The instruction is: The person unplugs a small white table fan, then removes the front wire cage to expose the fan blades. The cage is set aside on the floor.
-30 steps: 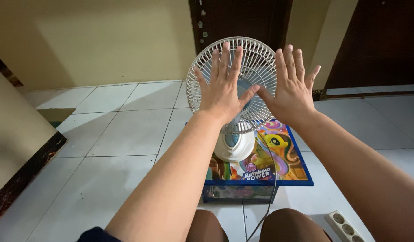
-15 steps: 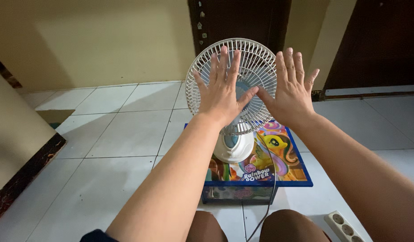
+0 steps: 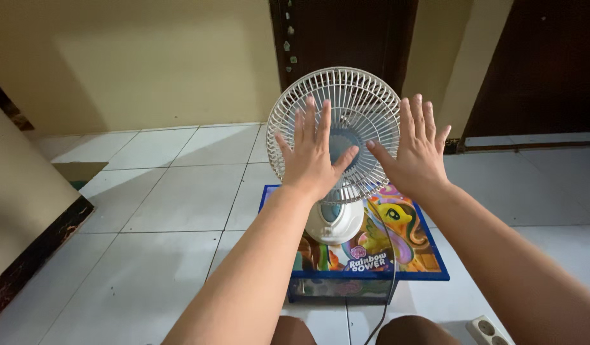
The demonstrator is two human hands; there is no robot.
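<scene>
A small white desk fan (image 3: 355, 105) with a round wire grille stands on a low table (image 3: 429, 255) whose blue-edged top carries a colourful cartoon picture. My left hand (image 3: 313, 153) is spread flat with its palm toward the grille's left half. My right hand (image 3: 415, 150) is held the same way beside the grille's right edge. Both hands hold nothing, and their thumbs nearly meet. Whether they touch the grille I cannot tell. The fan's grey cord (image 3: 389, 281) runs down off the table toward my knees.
A white power strip (image 3: 490, 331) lies on the tiled floor (image 3: 167, 211) at the lower right. Dark wooden doors (image 3: 346, 32) and a yellow wall (image 3: 148, 57) stand behind the fan. A wall corner (image 3: 20, 191) juts in at the left.
Both hands have drawn slightly lower and back against the fan, and the thumbs have parted a little. The view has tilted, so the fan sits lower in frame.
</scene>
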